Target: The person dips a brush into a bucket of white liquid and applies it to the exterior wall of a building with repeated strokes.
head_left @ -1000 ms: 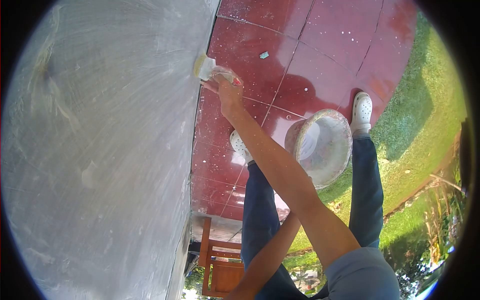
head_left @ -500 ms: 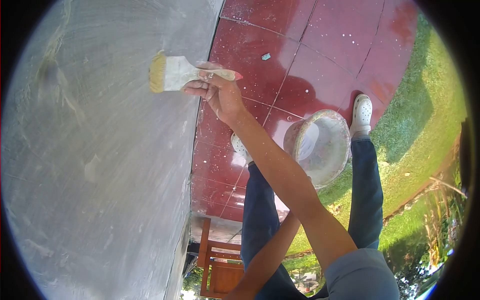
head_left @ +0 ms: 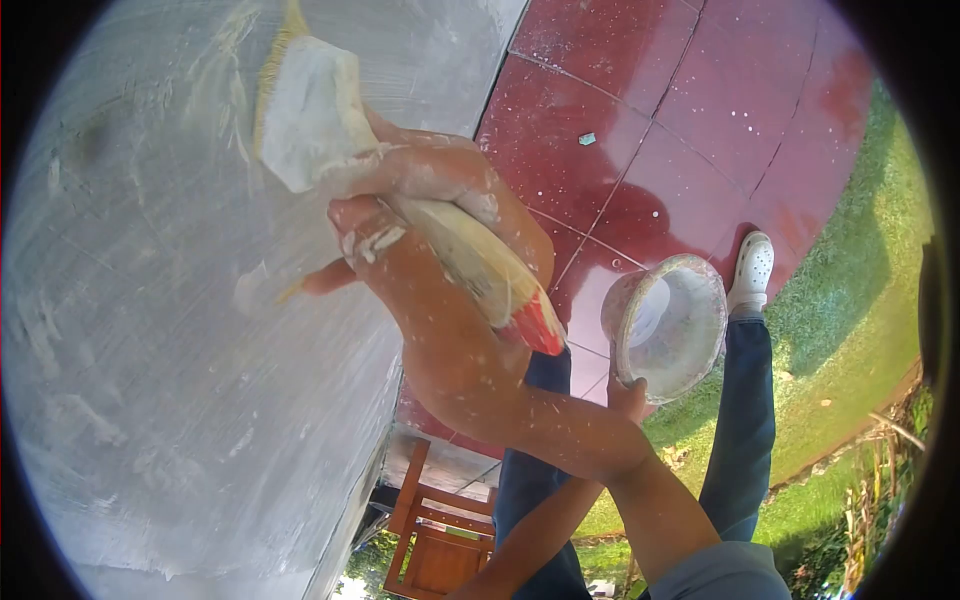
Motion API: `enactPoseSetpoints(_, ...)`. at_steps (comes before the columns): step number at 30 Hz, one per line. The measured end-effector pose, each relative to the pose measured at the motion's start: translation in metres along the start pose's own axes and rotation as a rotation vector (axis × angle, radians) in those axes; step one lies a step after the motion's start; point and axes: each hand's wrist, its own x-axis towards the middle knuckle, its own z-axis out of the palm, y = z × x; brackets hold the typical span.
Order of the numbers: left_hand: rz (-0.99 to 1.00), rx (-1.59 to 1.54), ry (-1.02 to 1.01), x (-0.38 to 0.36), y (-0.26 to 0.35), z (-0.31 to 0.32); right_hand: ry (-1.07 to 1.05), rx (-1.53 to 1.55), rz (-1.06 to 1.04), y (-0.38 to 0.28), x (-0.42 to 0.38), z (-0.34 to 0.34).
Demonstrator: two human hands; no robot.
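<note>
In the head view, my right hand (head_left: 430, 250) is wrapped round the handle of a wide paintbrush (head_left: 320, 105) with a red-tipped wooden handle. White smears cover its fingers and the brush's pale ferrule. The yellowish bristles lie against the grey wall (head_left: 150, 330), bent along their edge. Lower down, my left hand (head_left: 630, 398) grips the rim of a paint-crusted bucket (head_left: 675, 345). A whitish layer shows inside the bucket, which hangs between my legs. My right forearm crosses over the left one, covering part of it.
Red floor tiles (head_left: 740, 120) spotted with white drops run along the wall's foot. A small greenish scrap (head_left: 587, 139) lies on them. Grass (head_left: 840, 290) borders the tiles on the right. A wooden chair (head_left: 450, 560) stands at the bottom, near my white clog (head_left: 755, 265) and jeans.
My right hand has come closer to the camera with the brush, whose bristles now bend on the wall further up. My left hand's fingers now show at the bucket rim.
</note>
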Motion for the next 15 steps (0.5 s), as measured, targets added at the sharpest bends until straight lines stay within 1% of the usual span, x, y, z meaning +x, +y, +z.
enactPoseSetpoints(2,0.034,0.015,0.016,0.009,-0.017,0.003,-0.05,0.157,0.085,0.0,-0.004,-0.001)
enactPoseSetpoints(3,0.051,0.037,0.021,0.007,-0.012,0.002,-0.067,0.233,0.127,-0.001,-0.006,-0.002)
enactPoseSetpoints(4,0.047,-0.045,-0.016,0.001,-0.002,0.003,-0.081,0.307,0.166,-0.001,-0.008,-0.003)
enactPoseSetpoints(5,0.048,-0.041,-0.013,0.0,-0.004,0.002,-0.097,0.379,0.205,-0.002,-0.01,-0.004)
enactPoseSetpoints(7,0.01,0.128,0.032,0.002,-0.009,0.001,-0.146,0.516,0.277,-0.002,-0.015,-0.008)
enactPoseSetpoints(8,0.017,0.126,0.03,-0.001,-0.012,-0.002,-0.171,0.582,0.314,-0.002,-0.018,-0.009)
enactPoseSetpoints(10,0.277,0.618,0.092,-0.01,-0.017,-0.013,0.019,0.539,0.351,0.031,0.006,-0.057)
enactPoseSetpoints(11,0.275,0.622,0.09,-0.024,-0.003,-0.016,0.157,0.504,0.356,0.043,0.014,-0.074)
enactPoseSetpoints(12,0.336,0.596,0.047,-0.045,0.025,-0.017,0.299,0.471,0.354,0.05,0.022,-0.086)
enactPoseSetpoints(13,0.401,0.564,0.004,-0.058,0.045,-0.016,0.299,0.474,0.345,0.053,0.029,-0.089)
enactPoseSetpoints(14,0.41,0.56,0.006,-0.061,0.053,-0.013,0.359,0.338,0.306,0.057,0.036,-0.09)
enactPoseSetpoints(15,0.376,0.448,0.004,-0.066,0.056,-0.011,0.424,0.197,0.265,0.056,0.036,-0.092)
